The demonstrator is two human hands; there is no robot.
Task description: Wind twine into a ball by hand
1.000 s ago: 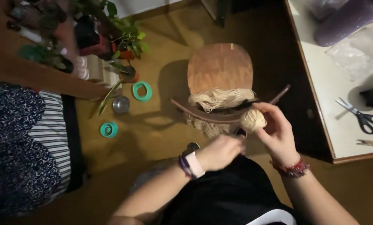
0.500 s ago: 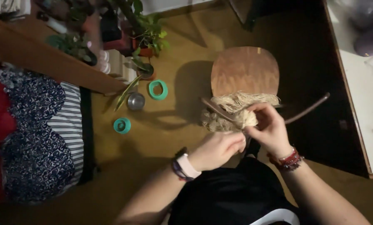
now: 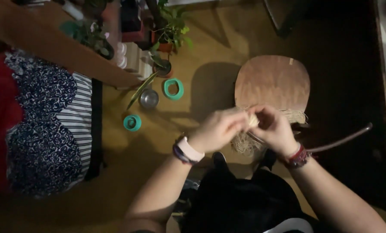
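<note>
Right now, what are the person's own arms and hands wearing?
Both forearms are bare, no sleeves or gloves. The left hand has a pale pink watch strap and a dark beaded bracelet at its wrist. The right hand has a stack of red and dark bracelets at its wrist.

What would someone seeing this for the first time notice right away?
Two hands meet at centre: the left hand and right hand pinch a pale fibre bundle over the near edge of a rounded wooden board. To the left, teal rings lie on the floor beside potted plants.
</note>
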